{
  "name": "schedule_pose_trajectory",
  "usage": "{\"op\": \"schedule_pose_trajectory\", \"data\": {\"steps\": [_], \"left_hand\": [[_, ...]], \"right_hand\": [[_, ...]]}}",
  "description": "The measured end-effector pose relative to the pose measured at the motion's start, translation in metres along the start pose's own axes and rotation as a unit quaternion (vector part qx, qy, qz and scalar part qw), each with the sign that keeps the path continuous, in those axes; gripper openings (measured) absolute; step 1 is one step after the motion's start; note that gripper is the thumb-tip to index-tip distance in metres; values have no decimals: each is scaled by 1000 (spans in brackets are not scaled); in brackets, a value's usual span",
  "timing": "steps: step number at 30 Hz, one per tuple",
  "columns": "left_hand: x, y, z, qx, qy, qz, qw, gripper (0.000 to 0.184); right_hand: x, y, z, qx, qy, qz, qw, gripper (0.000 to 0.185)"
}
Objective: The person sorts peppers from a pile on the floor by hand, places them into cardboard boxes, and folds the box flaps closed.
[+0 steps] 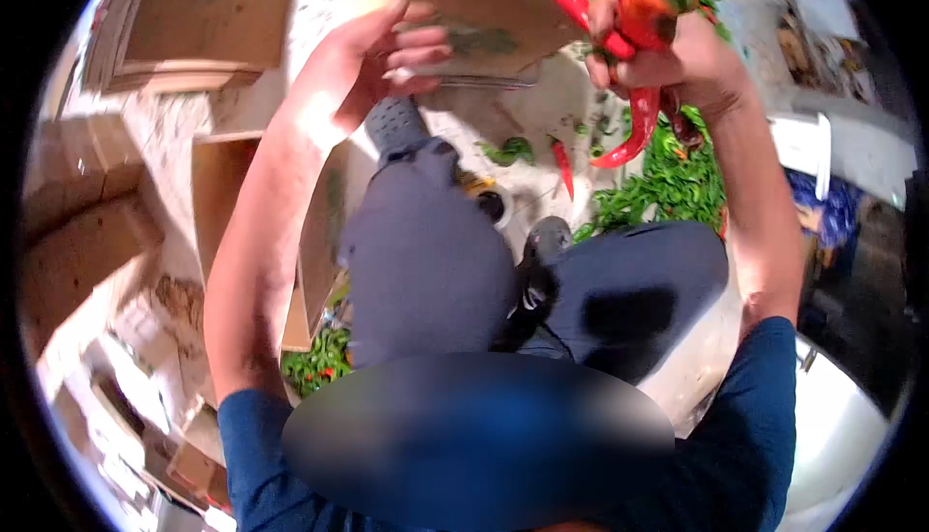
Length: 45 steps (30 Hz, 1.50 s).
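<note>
My right hand (668,62) is closed round a bunch of red chili peppers (643,125). One long red pepper sticks out to the upper left of the fist, and another hangs below it. Orange and green parts show at the top of the bunch. My left hand (387,53) is raised in front of a cardboard box (464,9), fingers loosely curled and apart, with nothing visible in it. On the floor between my hands lie a single red chili (563,166) and a few green peppers (510,152).
A heap of green chilies (673,179) lies beside my right leg, and more peppers (319,363) lie at lower left. Cardboard boxes stand at left, including a flattened stack (198,9) and an upright one (224,169). A white container (803,150) is at right.
</note>
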<state>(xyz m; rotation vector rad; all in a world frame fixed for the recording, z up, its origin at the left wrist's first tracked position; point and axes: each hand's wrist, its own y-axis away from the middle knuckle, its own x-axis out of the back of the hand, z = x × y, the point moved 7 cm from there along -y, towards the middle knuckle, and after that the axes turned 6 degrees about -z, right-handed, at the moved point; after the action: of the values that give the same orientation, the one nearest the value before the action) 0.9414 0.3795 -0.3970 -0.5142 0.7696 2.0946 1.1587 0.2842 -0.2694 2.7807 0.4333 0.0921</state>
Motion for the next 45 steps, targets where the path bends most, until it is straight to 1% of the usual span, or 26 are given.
{"op": "schedule_pose_trajectory", "data": {"steps": [2, 3, 4, 6, 7, 9, 10, 11, 13, 14, 16, 18, 20, 24, 26, 27, 28, 30, 32, 33, 34, 36, 39, 42, 43, 45], "left_hand": [[-2, 13, 26, -58, 26, -38, 997, 52], [0, 24, 45, -84, 79, -127, 985, 54], [-1, 42, 68, -112, 130, -216, 961, 56], [62, 87, 104, -220, 16, -258, 941, 81], [93, 111, 121, -276, -34, -270, 922, 97], [173, 193, 141, -273, -141, 16, 951, 86], [167, 213, 142, -257, -152, 76, 951, 86], [161, 234, 142, -237, -159, 134, 949, 85], [130, 244, 125, -201, -140, 122, 962, 58], [130, 247, 113, -124, -166, 191, 959, 56], [171, 267, 59, -84, -212, 285, 931, 51], [182, 272, 1, 68, -338, 283, 895, 49], [176, 277, -26, 128, -536, 255, 794, 46], [169, 288, -60, 100, -384, 300, 868, 35], [169, 288, -62, 111, -383, 329, 856, 31], [166, 283, -59, 87, -395, 330, 853, 31], [163, 277, -56, 63, -405, 333, 849, 32], [154, 255, -49, 22, -388, 332, 859, 30], [122, 224, -26, -71, -451, 365, 811, 25], [121, 218, -26, -76, -397, 361, 841, 25], [104, 205, -15, -90, -438, 361, 818, 25], [91, 187, -9, -99, -433, 363, 819, 25], [62, 153, -6, -74, -438, 309, 841, 24], [32, 121, -11, 11, -455, 280, 845, 25], [26, 111, -15, 30, -470, 261, 843, 25], [22, 93, -22, 81, -482, 233, 841, 30]], "right_hand": [[-33, -47, -26, 68, 66, -43, 995, 35], [-46, -72, -31, 99, 118, -54, 987, 32], [-80, -96, -46, 87, 109, -112, 984, 25], [-147, -141, -74, 57, 94, -227, 968, 16], [-173, -157, -78, 125, 109, -180, 969, 24], [-224, -184, -82, 253, 156, -66, 953, 47], [-250, -190, -81, 274, 142, -66, 949, 50], [-278, -191, -71, 261, 105, -113, 953, 53], [-324, -188, -48, 207, 76, -225, 949, 59], [-337, -189, -36, 237, 216, -242, 916, 52], [-340, -178, -5, 94, 242, -384, 886, 47], [-296, -180, 7, 84, 372, -295, 876, 37], [-231, -169, 18, 6, 129, -250, 960, 27], [-92, -106, 66, -108, 152, -168, 968, 20], [-45, -69, 121, -153, 376, -138, 904, 17], [-25, -52, 160, -67, 459, -150, 873, 21], [-14, -30, 186, -99, 446, -164, 874, 31], [12, 8, 254, -209, 472, -212, 830, 43], [36, 38, 319, -288, 504, -199, 789, 51], [43, 48, 358, -291, 508, -175, 792, 49], [49, 57, 393, -293, 512, -150, 794, 48], [38, 64, 438, -311, 453, -100, 829, 46], [-1, 68, 462, -401, 325, 29, 856, 43], [-13, 80, 496, -442, 279, 179, 833, 41], [-12, 85, 496, -448, 254, 174, 839, 33], [5, 102, 492, -403, 149, 245, 869, 33]]}}
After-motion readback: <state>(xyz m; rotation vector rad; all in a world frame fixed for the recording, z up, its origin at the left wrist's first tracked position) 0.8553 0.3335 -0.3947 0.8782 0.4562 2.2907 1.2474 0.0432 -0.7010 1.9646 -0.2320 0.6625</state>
